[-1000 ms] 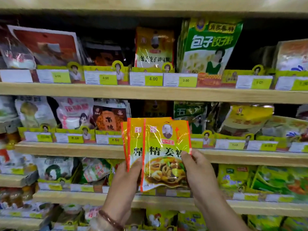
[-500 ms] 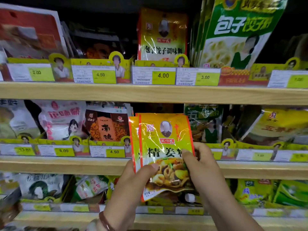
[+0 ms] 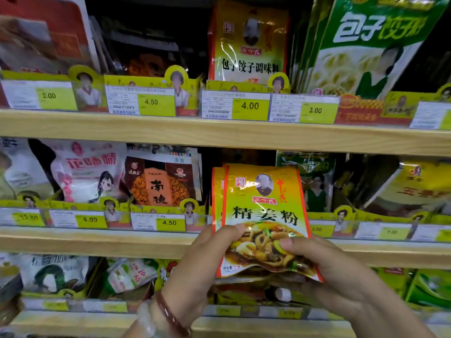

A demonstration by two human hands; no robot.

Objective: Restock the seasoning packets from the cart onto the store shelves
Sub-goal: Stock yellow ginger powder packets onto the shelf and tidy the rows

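Compared with a moment ago, both hands and the yellow seasoning packets (image 3: 262, 215) sit closer to the shelving, and the packets now stand upright in front of the middle shelf (image 3: 97, 242), their tops reaching into its dark slot between the brown-and-orange packet (image 3: 161, 181) and a dark green packet (image 3: 310, 181).

Nearest the camera, the left hand (image 3: 195, 272) wears a reddish bracelet (image 3: 170, 315) at the wrist and grips the lower left edge of the bundle, thumb curled over the front. The right hand (image 3: 329, 269) pinches the lower right corner, thumb pressed on the printed food picture, fingers tucked behind. At least two packets are held together, a second one's red edge showing just left of the front one.

Behind them, along the middle shelf's lip, run yellow price tags reading 6.00, 4.50 and 3.00. A pink-and-white bag (image 3: 85, 169) leans further left.

Higher and farther back, the upper shelf (image 3: 219, 135) carries a similar yellow packet (image 3: 249, 42) above a 4.00 tag (image 3: 250, 106), with a large green-and-white bag (image 3: 366, 45) just beside it to the right.
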